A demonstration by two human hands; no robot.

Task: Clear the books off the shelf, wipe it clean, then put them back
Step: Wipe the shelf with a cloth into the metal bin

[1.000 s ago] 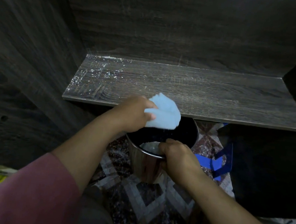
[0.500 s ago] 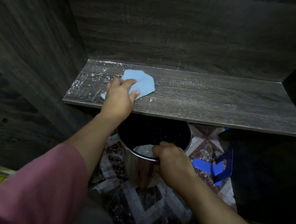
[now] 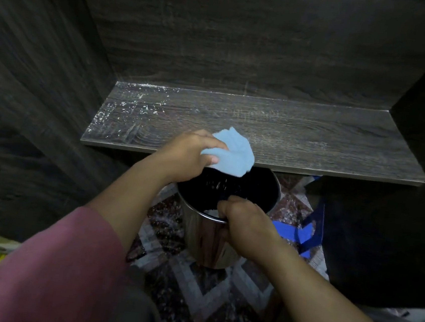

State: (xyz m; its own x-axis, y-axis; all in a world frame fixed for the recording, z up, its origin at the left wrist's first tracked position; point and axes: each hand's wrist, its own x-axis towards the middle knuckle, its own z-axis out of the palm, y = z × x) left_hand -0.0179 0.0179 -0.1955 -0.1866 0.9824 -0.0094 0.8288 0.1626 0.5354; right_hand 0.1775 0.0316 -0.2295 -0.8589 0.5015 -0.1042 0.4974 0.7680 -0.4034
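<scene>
Head view: I have the cloth bunched at the shelf's front edge, with the bucket held just below it.

My left hand (image 3: 185, 155) grasps the blue cloth (image 3: 233, 152), fingers (image 3: 208, 140) clenched around its near side. The cloth is soft, light and limp, so I judge a full-fist bunch works better than a pinch. It sits on the front lip of the shelf (image 3: 300, 138), partly overhanging the bucket (image 3: 203, 238). My right hand (image 3: 246, 230) is clenched on the bucket's near rim; the metal looks smooth and likely slippery, so the rim is the safe hold. White dust (image 3: 128, 104) lies in the shelf's left rear corner, apart from the cloth. The side walls (image 3: 56, 92) close in on both ends, so I have room for sideways strokes and pulls toward the open front. No books are in view.
</scene>
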